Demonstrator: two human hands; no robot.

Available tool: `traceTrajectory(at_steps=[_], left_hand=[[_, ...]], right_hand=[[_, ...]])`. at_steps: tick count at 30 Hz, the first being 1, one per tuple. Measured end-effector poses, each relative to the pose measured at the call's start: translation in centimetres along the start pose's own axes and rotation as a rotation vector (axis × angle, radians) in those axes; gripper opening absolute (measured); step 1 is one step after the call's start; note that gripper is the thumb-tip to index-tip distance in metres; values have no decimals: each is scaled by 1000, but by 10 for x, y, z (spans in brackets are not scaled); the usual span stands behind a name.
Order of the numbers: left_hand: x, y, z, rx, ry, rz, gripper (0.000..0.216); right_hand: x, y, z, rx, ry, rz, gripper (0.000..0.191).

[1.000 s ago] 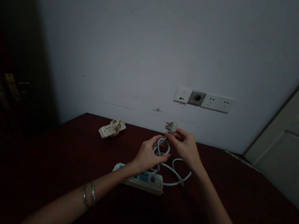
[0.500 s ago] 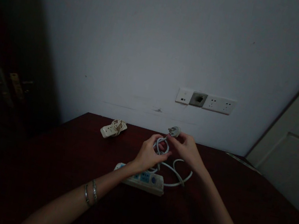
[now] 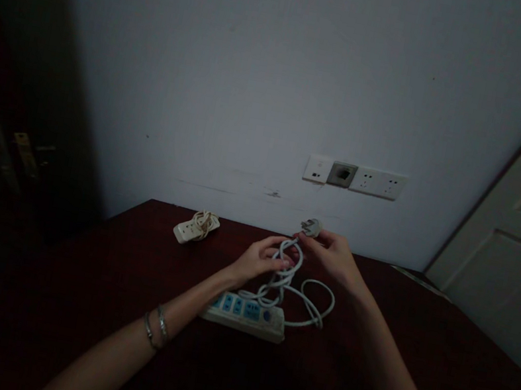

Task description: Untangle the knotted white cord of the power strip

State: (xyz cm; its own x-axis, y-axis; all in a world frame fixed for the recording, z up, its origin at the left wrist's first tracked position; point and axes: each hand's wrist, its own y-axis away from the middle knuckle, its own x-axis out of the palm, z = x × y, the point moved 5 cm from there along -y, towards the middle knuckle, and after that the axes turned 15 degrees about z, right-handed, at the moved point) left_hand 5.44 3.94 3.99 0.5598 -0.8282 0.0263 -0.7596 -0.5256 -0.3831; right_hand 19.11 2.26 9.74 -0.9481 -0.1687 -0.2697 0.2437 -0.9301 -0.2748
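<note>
White cord (image 3: 300,264) hangs in knotted loops between the two hands I watch through the head camera, just above and behind the power strip (image 3: 242,327) it belongs to. I see the left hand (image 3: 256,263) curled around the upper loop, thumb on the near side and fingers on the far side; how firmly it grips, I cannot tell. The right hand (image 3: 334,256) pinches the plug (image 3: 312,227) between thumb and fingers, its prongs pointing left and its neck running down into the loops.

The strip lies on the dark red table (image 3: 125,279), blue around its outlets, its left end hidden from me by the left forearm, which wears two bracelets (image 3: 162,322). From the strip's right end the cord curves out across the tabletop and bends back towards the tangle. Farther back, to the left and well apart from the hands, I make out a smaller strip (image 3: 188,231) with its own cord bundled on it. Wall sockets (image 3: 378,183) sit beyond, above the right hand.
</note>
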Motion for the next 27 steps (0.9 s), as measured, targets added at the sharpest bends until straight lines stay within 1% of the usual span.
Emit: traceTrajectory(at_steps=[2, 4, 6, 9, 11, 13, 15, 20, 22, 25, 27], left_hand=[[-4, 0, 3, -34, 133, -16, 46], [-8, 0, 6, -50, 175, -89, 44], [-11, 0, 9, -71, 118, -168, 44], [-15, 0, 10, -90, -57, -266, 40], [-18, 0, 7, -68, -138, -316, 37], [-20, 0, 4, -47, -165, -337, 34], [-20, 0, 4, -46, -154, -327, 34], [-17, 0, 7, -62, -43, -273, 37], [-16, -1, 7, -55, -58, -232, 39], [-11, -2, 5, -41, -129, -139, 46], [-10, -2, 4, -39, -174, -103, 46]], right_hand=[[-4, 0, -5, 23, -58, 3, 29], [-5, -1, -8, 19, -97, 25, 29], [-2, -3, -11, 12, -112, 59, 28], [5, -4, -13, 32, -142, 88, 26], [10, -4, -13, 40, -157, 95, 25], [12, -4, -13, 41, -165, 97, 25], [13, -4, -14, 41, -167, 100, 26], [9, -3, -16, 50, -194, 99, 26], [9, -3, -18, 55, -226, 103, 27], [10, -3, -19, 72, -255, 88, 29], [11, -4, -21, 89, -272, 71, 30]])
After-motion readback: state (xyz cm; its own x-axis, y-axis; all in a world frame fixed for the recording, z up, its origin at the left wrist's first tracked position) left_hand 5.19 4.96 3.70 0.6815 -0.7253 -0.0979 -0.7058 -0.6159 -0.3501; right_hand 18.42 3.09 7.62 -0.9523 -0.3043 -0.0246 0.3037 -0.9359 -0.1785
